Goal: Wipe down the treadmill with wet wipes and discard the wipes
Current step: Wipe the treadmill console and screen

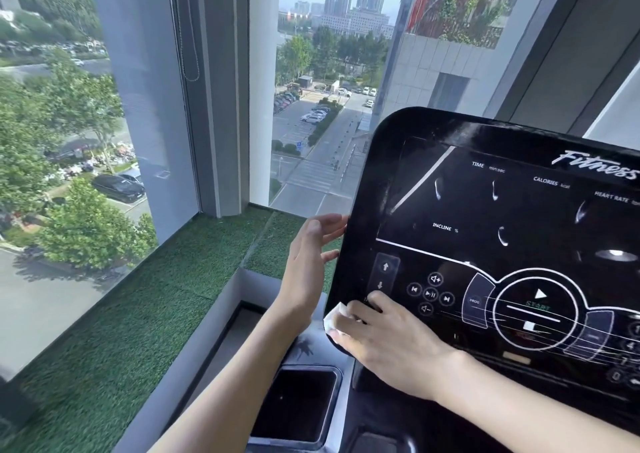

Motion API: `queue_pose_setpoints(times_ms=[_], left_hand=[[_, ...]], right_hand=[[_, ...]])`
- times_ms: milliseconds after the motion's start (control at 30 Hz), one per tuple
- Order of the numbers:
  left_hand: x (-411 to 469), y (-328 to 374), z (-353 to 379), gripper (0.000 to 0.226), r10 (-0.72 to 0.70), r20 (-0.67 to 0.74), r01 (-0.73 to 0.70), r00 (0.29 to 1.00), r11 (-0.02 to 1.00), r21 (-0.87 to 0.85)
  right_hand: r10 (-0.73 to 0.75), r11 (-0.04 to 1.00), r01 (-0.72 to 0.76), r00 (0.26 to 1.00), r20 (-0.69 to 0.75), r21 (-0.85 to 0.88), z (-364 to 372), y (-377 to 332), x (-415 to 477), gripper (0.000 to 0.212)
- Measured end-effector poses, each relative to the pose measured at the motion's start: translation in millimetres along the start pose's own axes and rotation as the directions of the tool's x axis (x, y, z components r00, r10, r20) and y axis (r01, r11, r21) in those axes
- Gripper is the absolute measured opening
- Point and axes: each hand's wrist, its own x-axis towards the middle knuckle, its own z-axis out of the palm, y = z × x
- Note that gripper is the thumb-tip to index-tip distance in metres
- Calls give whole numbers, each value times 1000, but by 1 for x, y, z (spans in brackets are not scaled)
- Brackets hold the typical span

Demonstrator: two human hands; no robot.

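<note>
Left of the treadmill console (485,206), a window (69,133) overlooks a green turf ledge (138,314). The left hand (308,262), fingers loosely spread, touches the console's left edge. At the console's lower left corner, the right hand (388,341) presses 1 white wet wipe (335,317) flat under its fingers.

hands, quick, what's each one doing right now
Left hand: open, fingers straight against the console edge.
Right hand: open, pressing the wet wipe flat on the console.
</note>
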Motion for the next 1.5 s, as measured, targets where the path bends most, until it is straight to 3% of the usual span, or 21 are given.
queue_pose_setpoints(times_ms=[200,267,333,400,533,667,800,933,967,1067,1133,1233,1333,1400,1433,1500], left_hand=[[-1,1,1,40,4,-16,-4,1000,1000,11],[-1,1,2,41,-6,-32,6,999,1000,9],[0,2,1,42,-27,-31,27,999,1000,3],[0,4,-1,43,-34,-22,34,999,999,11],[1,4,0,43,-24,-32,24,999,999,25],[4,4,1,42,-21,-35,23,999,999,32],[7,4,0,43,-27,-51,30,998,999,42],[6,4,0,44,-34,-51,37,998,998,47],[6,5,0,44,-37,-53,39,998,998,47],[8,7,0,43,-44,-57,48,997,997,61],[10,9,2,42,-40,-56,45,998,996,81],[12,11,3,42,-30,-59,37,998,993,112],[13,15,3,42,-39,-42,44,998,992,119],[13,18,3,43,-35,-25,38,999,990,137],[14,20,3,45,-26,-15,28,1000,988,150],[16,25,5,47,6,0,-6,1000,985,174]], right_hand=[[-39,999,37,996,-77,-28,2,19,4,40],[112,993,-116,976,-187,-11,-6,31,17,36],[358,933,-316,871,-337,174,-17,45,22,37],[459,883,-361,795,-396,300,-21,51,15,38],[208,968,-150,925,-317,199,-7,24,4,19],[84,990,-45,949,-305,132,5,16,10,25],[252,962,-182,882,-398,204,-7,52,20,17],[561,822,-422,714,-419,382,-24,77,25,21],[548,831,-411,721,-423,376,-25,72,25,22],[319,941,-236,857,-404,241,-18,43,20,25],[229,968,-170,895,-384,183,-12,41,17,27],[335,937,-254,846,-415,238,-15,70,25,18],[595,802,-469,690,-413,370,-35,111,35,22],[676,737,-533,596,-434,416,-45,123,35,29],[654,756,-522,600,-461,395,-47,121,35,30],[539,842,-456,682,-494,290,-44,109,32,29]])
